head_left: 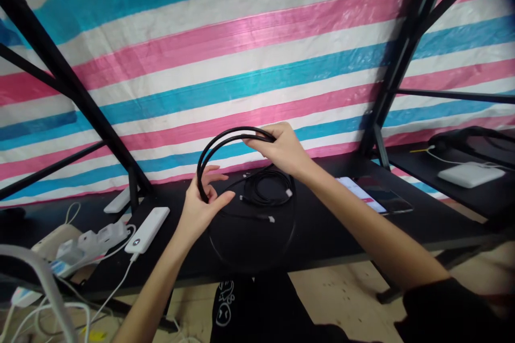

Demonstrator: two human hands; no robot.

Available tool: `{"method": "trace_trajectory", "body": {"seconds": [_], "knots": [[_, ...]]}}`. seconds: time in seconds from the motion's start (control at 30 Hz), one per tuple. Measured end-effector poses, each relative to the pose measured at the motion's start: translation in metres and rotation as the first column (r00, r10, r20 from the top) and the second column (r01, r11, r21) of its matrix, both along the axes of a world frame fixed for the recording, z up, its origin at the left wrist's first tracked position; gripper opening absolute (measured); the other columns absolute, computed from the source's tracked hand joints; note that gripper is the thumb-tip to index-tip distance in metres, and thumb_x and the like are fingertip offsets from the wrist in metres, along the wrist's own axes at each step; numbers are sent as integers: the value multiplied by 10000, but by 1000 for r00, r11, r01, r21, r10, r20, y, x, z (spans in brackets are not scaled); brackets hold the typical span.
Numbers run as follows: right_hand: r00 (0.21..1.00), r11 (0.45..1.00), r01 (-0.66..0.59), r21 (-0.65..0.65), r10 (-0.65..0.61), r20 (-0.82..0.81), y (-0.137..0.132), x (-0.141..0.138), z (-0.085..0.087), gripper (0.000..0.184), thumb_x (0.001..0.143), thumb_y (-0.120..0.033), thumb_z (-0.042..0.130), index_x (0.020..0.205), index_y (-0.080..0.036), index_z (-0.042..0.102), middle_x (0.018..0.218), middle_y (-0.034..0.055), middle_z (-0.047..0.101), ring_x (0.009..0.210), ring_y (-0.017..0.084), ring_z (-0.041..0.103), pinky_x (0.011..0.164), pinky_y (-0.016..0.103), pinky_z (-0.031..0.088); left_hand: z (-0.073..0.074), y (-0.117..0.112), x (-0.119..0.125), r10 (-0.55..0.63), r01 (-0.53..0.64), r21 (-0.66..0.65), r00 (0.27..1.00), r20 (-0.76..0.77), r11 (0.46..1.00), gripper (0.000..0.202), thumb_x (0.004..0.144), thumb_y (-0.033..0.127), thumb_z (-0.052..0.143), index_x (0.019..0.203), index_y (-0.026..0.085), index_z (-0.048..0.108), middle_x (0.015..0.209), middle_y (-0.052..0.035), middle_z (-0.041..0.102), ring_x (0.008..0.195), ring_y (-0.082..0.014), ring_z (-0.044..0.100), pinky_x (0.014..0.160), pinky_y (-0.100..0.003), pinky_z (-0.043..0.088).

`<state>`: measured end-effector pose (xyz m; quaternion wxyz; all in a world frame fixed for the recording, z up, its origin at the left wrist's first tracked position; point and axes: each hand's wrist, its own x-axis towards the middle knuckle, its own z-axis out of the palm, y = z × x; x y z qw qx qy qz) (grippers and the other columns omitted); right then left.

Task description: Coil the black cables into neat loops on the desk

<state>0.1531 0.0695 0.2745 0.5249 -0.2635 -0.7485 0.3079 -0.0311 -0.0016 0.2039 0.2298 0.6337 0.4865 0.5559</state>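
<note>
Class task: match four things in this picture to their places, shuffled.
1 thick black cable loop
2 white rectangular power bank
3 lit flat tablet
4 thin black cable bundle

a black table, right of right hand
b held in left hand and right hand
c table, left of left hand
d table, between the wrists

Pairs: 1-b, 2-c, 3-a, 4-d

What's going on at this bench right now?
A person holds a black cable bent into a loop above a black table. The left hand grips the loop's lower end and the right hand pinches its top. More coiled cables lie on the table below the hands, with a white power bank to the left and a tablet to the right.
</note>
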Motion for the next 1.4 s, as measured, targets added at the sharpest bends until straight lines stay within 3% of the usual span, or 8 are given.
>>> {"method": "trace_trajectory", "body": {"seconds": [0.2, 0.43, 0.6, 0.77, 1.0, 1.13, 1.27, 1.4], "knots": [[972, 990, -110, 93, 127, -199, 6, -6, -13, 363, 702, -308, 649, 457, -159, 425, 458, -63, 276, 452, 39, 247, 427, 215, 187, -5, 5, 9, 123, -125, -44, 991, -47, 991, 459, 705, 337, 709, 1111, 161, 585, 543, 37, 578, 522, -91, 427, 527, -217, 351], [931, 988, -157, -15, 143, -337, 6, -20, -25, 443, 675, -320, 711, 418, -174, 381, 417, -71, 308, 401, 34, 280, 395, 206, 203, -21, 10, 16, 49, 59, -348, 955, 294, 936, 494, 674, 468, 716, 1065, 170, 670, 767, -36, 613, 387, -4, 248, 337, -174, 126], [944, 962, -252, -104, 221, -246, 10, -16, -35, 340, 743, -339, 670, 501, -172, 499, 405, -66, 400, 377, 47, 356, 404, 203, 263, -21, 7, 6, -14, 212, -369, 882, 471, 905, 448, 693, 416, 734, 1020, 114, 686, 415, 118, 203, 388, -23, 134, 348, -137, 73], [806, 776, -574, -262, 477, -351, 12, -8, -59, 113, 698, -279, 701, 718, -182, 645, 834, 20, 672, 832, 131, 613, 804, 256, 442, -6, 1, -3, 47, 113, -206, 764, 644, 972, 367, 680, 364, 765, 933, 112, 682, 418, 112, 198, 411, -30, 154, 337, -103, 108], [565, 465, -825, -323, 703, -432, 5, -15, -71, 505, 661, -286, 751, 1143, -260, 602, 1296, 49, 548, 1253, 203, 446, 1056, 389, 317, 4, -7, 5, -29, 221, -129, 597, 802, 967, 280, 710, 310, 755, 908, 143, 648, 403, 111, 189, 410, -50, 101, 313, -109, 106], [650, 584, -753, -303, 588, -481, 0, -32, -72, 251, 707, -408, 728, 841, -210, 650, 1093, 46, 647, 1126, 182, 539, 1037, 358, 343, -2, -7, 18, -74, 238, -99, 625, 777, 966, 314, 782, 397, 671, 958, 142, 621, 408, 111, 170, 409, -54, 115, 335, -113, 130], [687, 610, -709, -353, 485, -541, -4, -35, -68, 588, 755, -641, 567, 435, -197, 351, 520, 9, 547, 736, 163, 638, 862, 323, 473, -6, -5, 19, -101, 339, -218, 717, 690, 915, 413, 818, 524, 558, 995, 153, 597, 402, 84, 297, 393, -53, 185, 352, -126, 127], [802, 662, -577, -478, 345, -488, 4, -15, -52, 649, 811, -641, 495, 393, -217, 235, 306, -97, 178, 268, 52, 263, 547, 277, 506, 1, -9, 3, -92, 292, -328, 855, 510, 898, 392, 790, 550, 567, 876, 169, 593, 574, -19, 555, 457, -75, 368, 361, -134, 152]]}}
